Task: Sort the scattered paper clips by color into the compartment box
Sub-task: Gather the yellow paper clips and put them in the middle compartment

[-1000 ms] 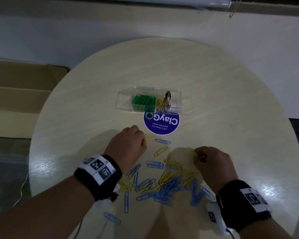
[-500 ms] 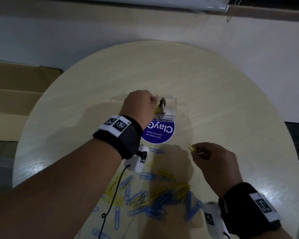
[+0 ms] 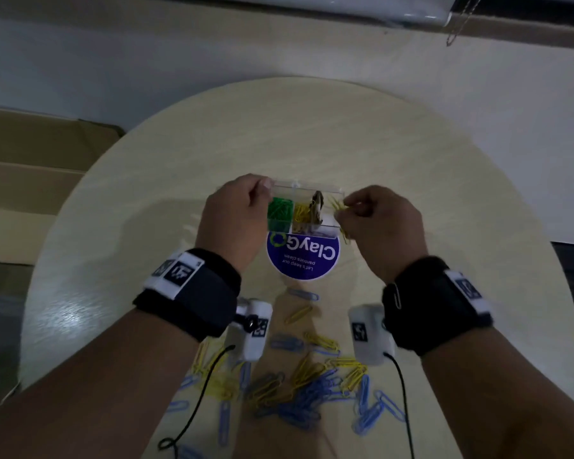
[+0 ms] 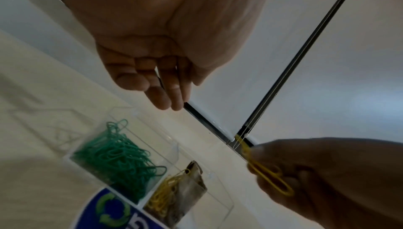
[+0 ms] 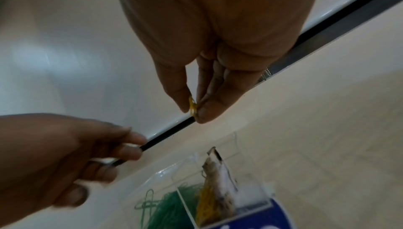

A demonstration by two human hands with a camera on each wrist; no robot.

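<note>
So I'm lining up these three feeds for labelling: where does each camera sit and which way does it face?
Head: on the person's head, looking forward and down at the round table; both forearms, left hand and right hand show.
Left wrist: under the left wrist, looking along the fingers; the right hand's yellow clips show.
Right wrist: under the right wrist, looking along its pinching fingers.
All three share the compartment box with green clips.

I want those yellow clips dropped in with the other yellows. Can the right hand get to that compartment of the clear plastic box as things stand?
Probably yes. The right hand pinches yellow paper clips just beside the clear plastic compartment box; the yellow compartment is open-topped, and the left hand stays on the far side.
</note>
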